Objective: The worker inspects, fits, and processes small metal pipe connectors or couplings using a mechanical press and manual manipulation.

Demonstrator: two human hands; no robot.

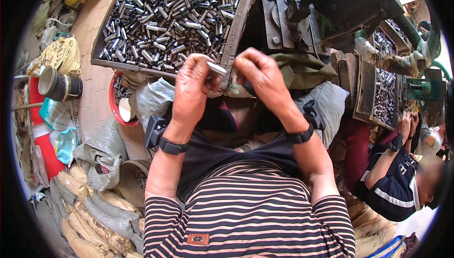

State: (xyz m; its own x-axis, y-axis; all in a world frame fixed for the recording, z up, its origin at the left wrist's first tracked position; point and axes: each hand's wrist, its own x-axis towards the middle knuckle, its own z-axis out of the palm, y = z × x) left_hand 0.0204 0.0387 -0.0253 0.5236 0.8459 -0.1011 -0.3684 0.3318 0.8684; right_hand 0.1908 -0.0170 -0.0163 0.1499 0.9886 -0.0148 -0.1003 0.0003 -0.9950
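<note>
A short shiny metal tube [217,68] sticks out from between the thumb and fingers of my left hand [191,78], which is closed on it. My right hand [262,73] hovers just right of the tube, apart from it, with its fingers curled together. Whatever those fingers may hold is hidden. Both hands are over the near right corner of a wooden-edged tray [236,17]. Heaped in that tray are many loose metal tubes [165,21] of the same kind, some bright and some dark.
Dark machinery with bolted steel plates [276,19] stands beyond my right hand. A red basin [113,102] with metal parts sits left of my knees. Filled sacks [90,215] lie at lower left. A co-worker [392,177] works at another tray [366,88] on the right.
</note>
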